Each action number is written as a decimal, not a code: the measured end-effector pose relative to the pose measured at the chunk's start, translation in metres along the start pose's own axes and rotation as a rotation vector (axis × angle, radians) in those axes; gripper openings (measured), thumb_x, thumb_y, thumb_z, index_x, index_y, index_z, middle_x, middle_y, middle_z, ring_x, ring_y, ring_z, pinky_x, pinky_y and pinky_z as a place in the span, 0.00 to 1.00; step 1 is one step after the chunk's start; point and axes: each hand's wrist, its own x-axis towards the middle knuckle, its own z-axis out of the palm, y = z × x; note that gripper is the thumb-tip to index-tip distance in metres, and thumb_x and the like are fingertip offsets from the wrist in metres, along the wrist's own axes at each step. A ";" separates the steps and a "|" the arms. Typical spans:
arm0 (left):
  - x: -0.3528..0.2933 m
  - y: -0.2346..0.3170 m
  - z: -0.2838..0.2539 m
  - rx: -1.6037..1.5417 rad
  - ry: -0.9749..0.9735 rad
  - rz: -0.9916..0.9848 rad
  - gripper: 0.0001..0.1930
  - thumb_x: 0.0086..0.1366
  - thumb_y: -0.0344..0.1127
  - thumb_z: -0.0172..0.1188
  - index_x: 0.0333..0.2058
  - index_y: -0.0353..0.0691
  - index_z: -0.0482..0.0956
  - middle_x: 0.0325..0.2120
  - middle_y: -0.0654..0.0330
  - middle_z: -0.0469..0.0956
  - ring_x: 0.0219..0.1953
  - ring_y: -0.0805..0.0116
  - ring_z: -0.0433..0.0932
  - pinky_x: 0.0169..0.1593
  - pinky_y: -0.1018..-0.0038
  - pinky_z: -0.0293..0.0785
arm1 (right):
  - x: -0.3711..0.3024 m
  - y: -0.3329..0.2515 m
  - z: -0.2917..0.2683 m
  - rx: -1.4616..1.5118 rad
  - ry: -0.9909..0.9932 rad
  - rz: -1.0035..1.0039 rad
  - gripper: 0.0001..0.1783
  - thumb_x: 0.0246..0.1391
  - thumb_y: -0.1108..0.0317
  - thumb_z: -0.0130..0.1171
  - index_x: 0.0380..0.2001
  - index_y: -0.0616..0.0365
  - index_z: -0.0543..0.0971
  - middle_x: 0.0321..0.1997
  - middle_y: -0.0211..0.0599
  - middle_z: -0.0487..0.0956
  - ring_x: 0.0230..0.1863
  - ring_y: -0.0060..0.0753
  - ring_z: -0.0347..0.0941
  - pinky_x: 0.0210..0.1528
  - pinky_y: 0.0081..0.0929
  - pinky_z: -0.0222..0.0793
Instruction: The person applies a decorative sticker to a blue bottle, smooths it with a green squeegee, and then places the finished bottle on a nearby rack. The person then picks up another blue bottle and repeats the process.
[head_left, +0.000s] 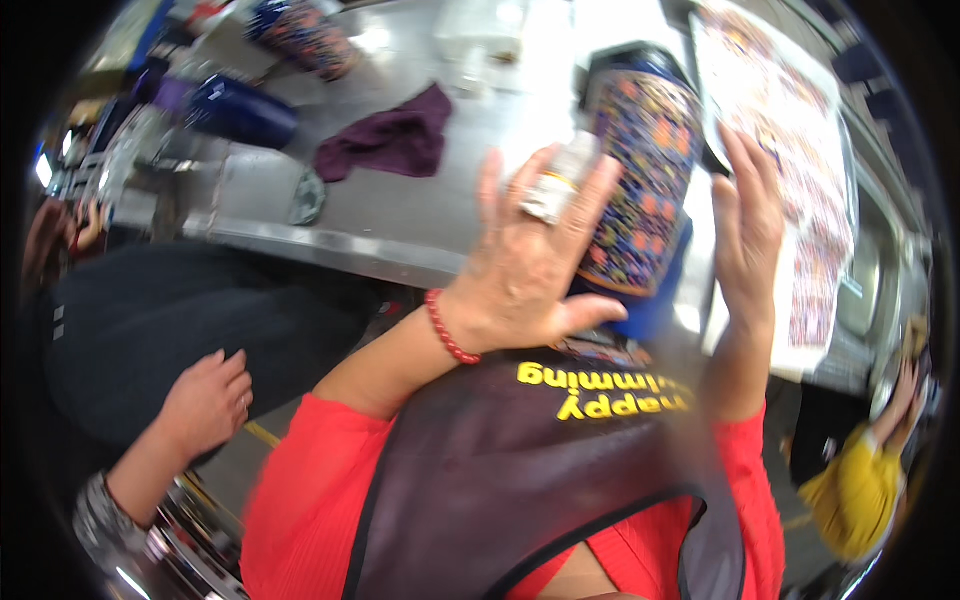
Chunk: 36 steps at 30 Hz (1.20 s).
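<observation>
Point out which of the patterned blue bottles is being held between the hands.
The upright floral bottle between the left hand and right hand; the other patterned bottle lies untouched on the table's far side.
</observation>
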 end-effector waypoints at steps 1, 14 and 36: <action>-0.004 -0.001 0.003 0.029 -0.011 -0.008 0.60 0.49 0.60 0.73 0.73 0.37 0.52 0.70 0.47 0.58 0.70 0.40 0.53 0.69 0.33 0.34 | -0.007 0.001 0.002 -0.014 0.007 0.017 0.23 0.67 0.64 0.57 0.63 0.58 0.75 0.61 0.50 0.74 0.61 0.51 0.70 0.65 0.40 0.64; -0.007 -0.002 0.027 0.079 0.175 0.035 0.59 0.52 0.64 0.70 0.72 0.31 0.53 0.64 0.50 0.70 0.65 0.42 0.63 0.67 0.31 0.38 | -0.070 -0.023 -0.001 0.120 -0.066 -0.090 0.36 0.57 0.49 0.66 0.65 0.56 0.74 0.65 0.53 0.69 0.62 0.57 0.67 0.64 0.46 0.64; -0.023 -0.001 0.029 0.090 0.292 0.168 0.21 0.66 0.47 0.64 0.57 0.53 0.83 0.56 0.54 0.79 0.62 0.53 0.70 0.71 0.42 0.42 | -0.081 -0.038 0.015 -0.064 0.050 -0.238 0.29 0.49 0.76 0.68 0.56 0.41 0.83 0.64 0.43 0.72 0.62 0.53 0.69 0.62 0.45 0.68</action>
